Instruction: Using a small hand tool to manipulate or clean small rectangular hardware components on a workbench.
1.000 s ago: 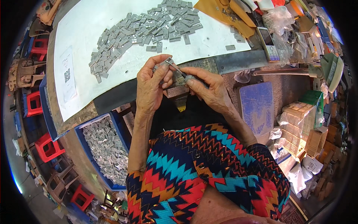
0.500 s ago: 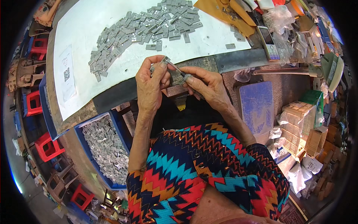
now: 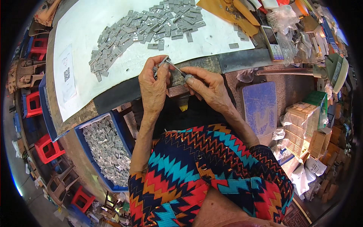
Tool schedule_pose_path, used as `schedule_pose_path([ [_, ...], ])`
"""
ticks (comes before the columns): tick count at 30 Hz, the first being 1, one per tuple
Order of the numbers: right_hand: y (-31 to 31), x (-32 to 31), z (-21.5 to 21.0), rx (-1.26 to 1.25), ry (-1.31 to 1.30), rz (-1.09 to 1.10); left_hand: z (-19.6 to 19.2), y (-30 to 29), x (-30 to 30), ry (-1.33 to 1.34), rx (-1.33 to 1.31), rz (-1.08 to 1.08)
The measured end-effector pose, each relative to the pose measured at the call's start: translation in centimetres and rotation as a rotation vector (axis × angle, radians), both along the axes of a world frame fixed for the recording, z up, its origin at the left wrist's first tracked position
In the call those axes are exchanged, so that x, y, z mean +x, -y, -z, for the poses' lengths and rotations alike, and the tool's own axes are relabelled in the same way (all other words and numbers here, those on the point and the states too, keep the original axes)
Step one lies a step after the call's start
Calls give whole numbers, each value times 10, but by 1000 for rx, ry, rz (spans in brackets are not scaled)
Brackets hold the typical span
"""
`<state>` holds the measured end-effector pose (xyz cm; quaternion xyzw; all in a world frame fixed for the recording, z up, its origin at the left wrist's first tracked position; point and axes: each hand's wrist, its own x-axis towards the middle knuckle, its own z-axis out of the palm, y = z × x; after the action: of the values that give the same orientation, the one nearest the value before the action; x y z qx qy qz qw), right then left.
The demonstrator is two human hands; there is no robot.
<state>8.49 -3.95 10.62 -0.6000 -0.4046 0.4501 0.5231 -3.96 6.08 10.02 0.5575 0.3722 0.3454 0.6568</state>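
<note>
Just off the near edge of the table, my left hand [image 3: 153,83] pinches a small grey plastic piece [image 3: 167,60] between thumb and fingers. My right hand [image 3: 211,89] grips a slim hand tool [image 3: 177,68] with a thin metal shaft and a dark part near the fingers. Its tip meets the grey piece; whether it is a blade or a screwdriver cannot be made out. Beyond my hands, a heap of similar flat grey pieces [image 3: 155,28] spreads over a white sheet [image 3: 83,34]. More grey pieces [image 3: 106,149] fill a blue bin [image 3: 123,132] at my left.
A keypad phone [image 3: 272,42] lies at the table's right, beside clear plastic bags [image 3: 283,20] and brown paper [image 3: 215,11]. A lamp [image 3: 335,72] reaches in from the right. A blue-topped stool [image 3: 260,108], a crate [image 3: 300,126] and red stools [image 3: 49,149] stand around.
Both hands stay almost in place, with the tool still against the grey piece. My right hand has shifted very slightly, and the view has moved a little.
</note>
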Motion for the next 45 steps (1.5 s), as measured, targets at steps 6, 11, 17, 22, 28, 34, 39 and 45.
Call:
schedule_pose_path([
  [6,0,-5,-5,2,70,24,4,1,-1,-193,271,-54],
  [11,-1,-9,5,231,455,58,5,1,2,-282,549,-83],
  [17,0,-20,2,293,839,104,6,0,0,-340,767,-59],
  [22,-1,-19,5,347,747,74,6,-3,-3,-353,884,-38],
  [28,-4,-23,2,410,879,118,-2,-7,-6,-408,941,3],
  [34,-5,-21,-1,364,577,137,-5,-5,-6,-330,797,-44],
  [39,-9,-20,-8,181,173,95,-4,-9,-10,-371,799,-58],
  [45,-13,-27,-10,328,389,-48,-21,-7,-38,-442,683,-7],
])
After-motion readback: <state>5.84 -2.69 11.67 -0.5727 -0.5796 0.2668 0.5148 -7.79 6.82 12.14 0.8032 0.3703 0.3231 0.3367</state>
